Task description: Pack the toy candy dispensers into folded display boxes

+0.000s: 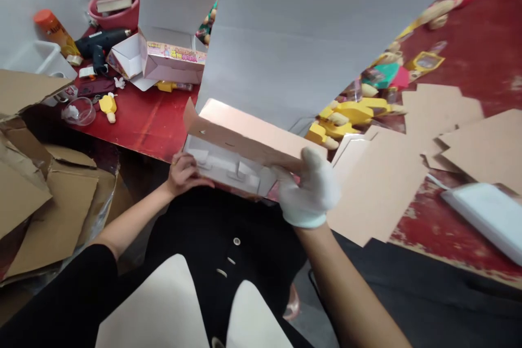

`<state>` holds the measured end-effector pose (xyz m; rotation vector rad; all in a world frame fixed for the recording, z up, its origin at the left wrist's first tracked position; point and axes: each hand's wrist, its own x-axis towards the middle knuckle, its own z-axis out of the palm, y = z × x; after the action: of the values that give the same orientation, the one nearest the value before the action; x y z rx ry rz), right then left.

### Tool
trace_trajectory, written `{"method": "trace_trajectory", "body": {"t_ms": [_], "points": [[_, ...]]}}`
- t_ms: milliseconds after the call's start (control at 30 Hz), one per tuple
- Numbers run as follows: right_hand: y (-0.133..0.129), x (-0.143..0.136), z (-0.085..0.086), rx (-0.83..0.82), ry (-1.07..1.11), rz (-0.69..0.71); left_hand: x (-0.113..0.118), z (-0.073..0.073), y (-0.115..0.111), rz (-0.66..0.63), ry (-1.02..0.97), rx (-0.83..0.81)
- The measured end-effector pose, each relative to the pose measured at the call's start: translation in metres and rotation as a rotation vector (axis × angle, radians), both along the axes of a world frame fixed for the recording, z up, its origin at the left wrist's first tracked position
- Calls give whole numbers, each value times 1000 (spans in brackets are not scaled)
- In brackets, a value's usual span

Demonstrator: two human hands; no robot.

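Note:
A cardboard box (pixel 253 138) with a tall white lid panel (pixel 285 38) rising behind it sits at the table's near edge. Its outer tan flap is folded over the front, and the white inside shows below with small tabs. My bare left hand (pixel 185 174) grips the box's lower left corner, fingers curled round its edge. On the right, my white-gloved right hand (pixel 308 187) holds the flap's right end between thumb and fingers; some fingertips are hidden behind the cardboard.
Flat tan cardboard blanks (pixel 383 179) lie to the right, near a white device (pixel 485 217). Yellow toy pieces (pixel 354 114) are piled behind them. At the left are another opened printed box (pixel 175 62), a dark glue gun (pixel 100 43), a clear cup (pixel 79 111) and a large brown carton (pixel 61 196).

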<state>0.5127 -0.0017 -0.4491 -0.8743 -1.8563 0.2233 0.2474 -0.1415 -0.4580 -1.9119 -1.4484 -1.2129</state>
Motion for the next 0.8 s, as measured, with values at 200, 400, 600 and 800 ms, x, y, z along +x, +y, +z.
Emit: {"method": "trace_trajectory", "body": {"t_ms": [200, 400, 600, 800], "points": [[9, 6, 16, 53, -403, 63, -9, -10, 36, 51, -304, 159], [10, 6, 37, -72, -535, 68, 0, 24, 48, -135, -331, -88], [15, 0, 36, -149, -499, 53, 28, 21, 60, -212, -401, 106], [13, 5, 27, -25, -520, 40, 7, 46, 77, -597, -293, -302]]}}
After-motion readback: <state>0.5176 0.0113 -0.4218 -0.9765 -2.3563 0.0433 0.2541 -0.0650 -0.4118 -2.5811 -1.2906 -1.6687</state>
